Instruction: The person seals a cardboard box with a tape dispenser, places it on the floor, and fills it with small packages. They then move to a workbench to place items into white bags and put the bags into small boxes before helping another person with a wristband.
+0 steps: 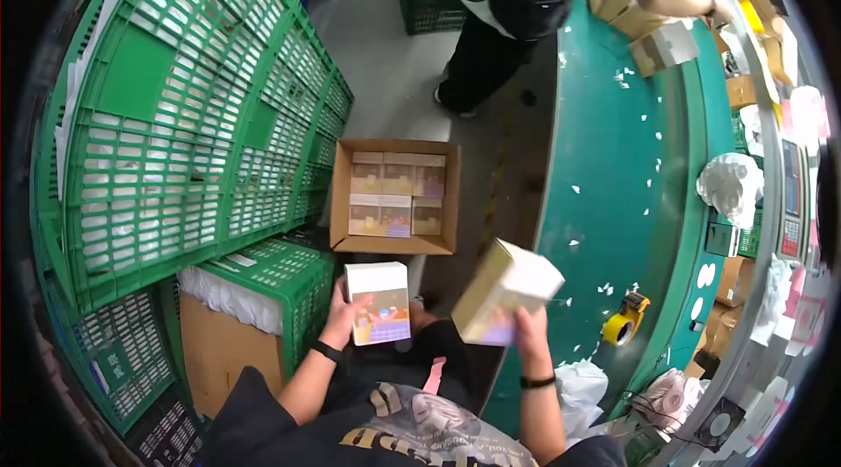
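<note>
Both forearms (302,385) reach up from the lower edge, each wearing a black wristband (537,382). The left hand (344,315) grasps the left box (382,318) by its side, thumb across the front. The right hand (531,331), farther out, grips the right box (504,296) near its lower corner, tilting it.

The left box sits nearly square to view: white top, printed front in brown, orange and lilac. The right box shows a white face and a beige side. Both are held between the body and an open brown carton (394,245) containing two rows of three similar boxes (396,215).

Green crates (131,81) wall the carton's left; a dark floor strip (512,169) separates it from a long green surface (604,213) at right. Grey floor (372,55) opens beyond.
</note>
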